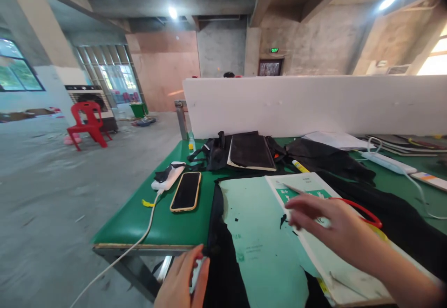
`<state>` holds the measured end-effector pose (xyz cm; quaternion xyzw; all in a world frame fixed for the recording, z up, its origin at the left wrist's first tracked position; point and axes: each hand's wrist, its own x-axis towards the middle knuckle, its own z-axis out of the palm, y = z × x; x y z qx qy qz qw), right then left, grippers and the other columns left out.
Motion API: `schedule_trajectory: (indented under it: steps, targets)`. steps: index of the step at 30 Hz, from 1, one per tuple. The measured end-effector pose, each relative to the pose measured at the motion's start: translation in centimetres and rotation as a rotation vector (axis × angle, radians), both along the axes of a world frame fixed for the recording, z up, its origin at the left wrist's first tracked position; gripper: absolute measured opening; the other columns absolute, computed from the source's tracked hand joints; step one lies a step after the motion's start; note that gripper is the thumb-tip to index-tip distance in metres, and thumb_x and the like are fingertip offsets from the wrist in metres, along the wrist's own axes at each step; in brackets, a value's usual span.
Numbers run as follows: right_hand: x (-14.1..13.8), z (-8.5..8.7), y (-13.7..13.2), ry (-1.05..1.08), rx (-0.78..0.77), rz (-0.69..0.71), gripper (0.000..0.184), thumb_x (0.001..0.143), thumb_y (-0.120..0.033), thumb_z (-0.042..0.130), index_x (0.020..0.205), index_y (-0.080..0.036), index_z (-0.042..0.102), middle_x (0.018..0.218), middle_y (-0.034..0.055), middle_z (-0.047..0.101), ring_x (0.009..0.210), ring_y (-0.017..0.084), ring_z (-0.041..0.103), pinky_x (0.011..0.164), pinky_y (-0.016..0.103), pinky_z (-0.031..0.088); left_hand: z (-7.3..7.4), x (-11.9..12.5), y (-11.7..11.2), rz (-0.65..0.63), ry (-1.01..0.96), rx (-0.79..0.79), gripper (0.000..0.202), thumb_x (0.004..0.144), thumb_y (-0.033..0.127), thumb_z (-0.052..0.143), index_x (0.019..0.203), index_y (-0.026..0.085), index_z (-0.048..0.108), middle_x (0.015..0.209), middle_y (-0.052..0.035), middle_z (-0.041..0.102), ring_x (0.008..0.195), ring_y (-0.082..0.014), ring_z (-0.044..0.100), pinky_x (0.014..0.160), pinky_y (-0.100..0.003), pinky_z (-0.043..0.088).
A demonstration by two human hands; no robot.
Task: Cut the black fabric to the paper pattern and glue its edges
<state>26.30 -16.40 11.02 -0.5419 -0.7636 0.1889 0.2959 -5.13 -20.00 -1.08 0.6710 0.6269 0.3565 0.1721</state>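
My left hand [183, 277] is at the table's front edge, its fingers closed round a small whitish object [197, 274] whose kind I cannot make out. Black cloth [223, 261] hangs beside it. My right hand [321, 219], slightly blurred, hovers over a white and green booklet [310, 180] with its fingers apart and nothing visible in them. Scissors with a red handle [365, 210] lie partly behind that hand, the blade tip pointing left. Under its fingertips is a small black scrap [283, 220]. A pale green sheet [254, 233] with a ragged edge lies left of the booklet.
A phone [186, 191] and a white power strip [169, 176] with a cable lie on the green table [139, 233] at left. Behind are a black notebook [252, 151], black cloth and a white partition [296, 105]. A red chair [87, 122] stands on the floor.
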Motion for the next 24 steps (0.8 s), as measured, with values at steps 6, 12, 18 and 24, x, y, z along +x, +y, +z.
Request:
schedule_trajectory:
  steps: [6,12,18,24]
  targets:
    - [-5.0,-3.2,12.4,-0.219,0.063,0.320,0.028,0.085,-0.033,0.052,0.108,-0.020,0.062,0.111,0.0074,0.064,0.099,0.021,0.059,0.088,0.035,0.045,2.1,3.0,6.6,-0.055,0.157,0.240,0.037,0.093,0.032,0.030,0.116,0.017,0.055,0.117,-0.0099,0.062,0.108,-0.0191,0.058,0.093,-0.037,0.049]
    - [-6.7,-6.7,18.8,-0.359,0.100,0.502,0.026,0.082,-0.021,0.050,0.100,-0.017,0.068,0.105,0.0088,0.066,0.100,0.021,0.058,0.089,0.031,0.043,0.6,4.5,13.5,-0.140,0.371,0.142,0.050,0.092,0.036,0.035,0.129,0.004,0.043,0.136,-0.0206,0.047,0.128,-0.0257,0.042,0.104,-0.040,0.039]
    - [-8.9,-6.9,21.6,-0.234,0.084,0.313,0.028,0.084,-0.022,0.044,0.096,-0.017,0.069,0.096,0.0065,0.069,0.084,0.018,0.063,0.074,0.026,0.046,-0.6,7.0,15.1,-0.131,0.599,0.061,0.067,0.091,0.046,0.036,0.133,-0.006,0.033,0.143,-0.0293,0.028,0.135,-0.0354,0.022,0.108,-0.052,0.028]
    - [-10.6,-8.8,23.5,-0.081,0.086,0.375,0.040,0.085,-0.036,0.052,0.117,-0.013,0.059,0.117,0.0122,0.061,0.107,0.023,0.057,0.093,0.035,0.043,-0.7,8.0,15.3,-0.062,0.631,0.081,0.062,0.091,0.045,0.036,0.131,-0.002,0.039,0.142,-0.0272,0.032,0.134,-0.0358,0.026,0.105,-0.054,0.032]
